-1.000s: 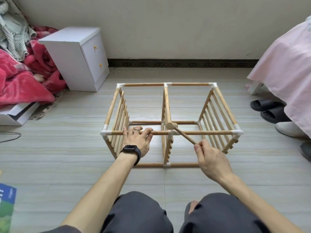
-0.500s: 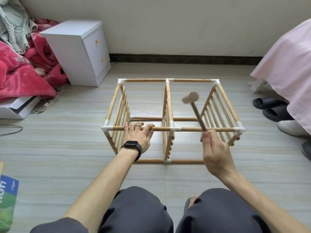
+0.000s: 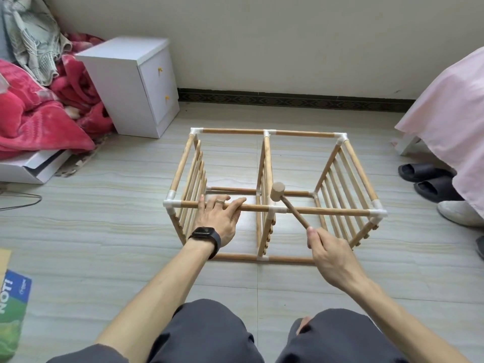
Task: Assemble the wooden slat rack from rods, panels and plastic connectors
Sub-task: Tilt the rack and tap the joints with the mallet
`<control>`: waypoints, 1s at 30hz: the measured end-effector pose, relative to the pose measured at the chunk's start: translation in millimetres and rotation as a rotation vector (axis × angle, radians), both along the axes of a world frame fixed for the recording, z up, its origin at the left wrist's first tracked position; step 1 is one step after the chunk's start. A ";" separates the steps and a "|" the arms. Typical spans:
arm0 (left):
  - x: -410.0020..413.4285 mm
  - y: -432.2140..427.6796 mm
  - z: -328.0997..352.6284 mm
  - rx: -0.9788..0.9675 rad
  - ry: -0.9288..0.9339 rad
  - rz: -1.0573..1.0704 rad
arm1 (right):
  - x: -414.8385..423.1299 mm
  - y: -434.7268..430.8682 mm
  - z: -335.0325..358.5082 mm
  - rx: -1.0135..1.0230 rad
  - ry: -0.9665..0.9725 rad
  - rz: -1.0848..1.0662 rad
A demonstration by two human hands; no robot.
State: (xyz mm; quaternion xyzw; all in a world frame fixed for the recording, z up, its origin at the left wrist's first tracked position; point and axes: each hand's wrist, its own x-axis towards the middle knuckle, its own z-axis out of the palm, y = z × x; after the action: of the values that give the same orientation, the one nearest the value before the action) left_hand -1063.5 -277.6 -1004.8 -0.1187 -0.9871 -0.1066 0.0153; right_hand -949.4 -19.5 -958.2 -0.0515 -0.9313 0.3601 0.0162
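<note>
The wooden slat rack (image 3: 348, 153) stands on the tiled floor as a two-bay frame of rods, three slat panels and white plastic connectors. My left hand (image 3: 220, 218) rests over the near top rod (image 3: 327, 211), fingers curled around it, left of the middle connector (image 3: 275, 208). My right hand (image 3: 332, 255) grips the handle of a small wooden mallet (image 3: 277, 192). The mallet head sits low, just above and behind the middle connector of the near top rod.
A white two-drawer cabinet (image 3: 131, 85) stands at the back left beside red blankets (image 3: 39, 111). A pink-covered bed (image 3: 450, 100) and dark slippers (image 3: 424, 176) lie to the right. A printed box (image 3: 13, 305) lies at the near left. My knees fill the bottom.
The mallet was down at the middle connector, rose above the right bay, and has now swung back down to the connector. My left hand stayed on the rod.
</note>
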 end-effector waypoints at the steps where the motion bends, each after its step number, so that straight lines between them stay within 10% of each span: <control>1: 1.1 -4.8 2.0 0.020 0.015 -0.033 | -1.2 -2.5 2.7 -0.038 0.034 0.004; 7: 34.0 -56.2 3.5 0.465 0.415 0.384 | -24.0 -36.0 7.3 -0.134 -0.030 0.134; 11: 26.1 -93.2 -3.9 0.772 0.033 0.733 | -47.9 -76.9 13.7 -0.043 -0.005 0.281; 17: 6.0 -111.6 -11.5 0.730 -0.161 0.638 | -89.5 -131.3 29.1 0.237 -0.011 0.461; 23: 3.2 -120.6 -27.6 0.613 -0.119 0.590 | -99.4 -163.2 32.5 -0.122 0.412 0.492; 27: 1.0 -122.9 -31.3 0.574 -0.106 0.591 | -105.3 -170.1 15.0 0.363 0.119 0.610; 30: 0.2 -124.6 -32.8 0.564 -0.092 0.566 | -101.5 -177.8 14.7 0.045 0.359 0.561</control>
State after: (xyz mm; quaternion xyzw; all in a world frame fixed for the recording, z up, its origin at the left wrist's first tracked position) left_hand -1063.3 -402.1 -1037.6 0.1714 -0.9124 -0.3703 0.0316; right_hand -1050.9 -197.3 -943.5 0.2716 -0.8992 0.3333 0.0812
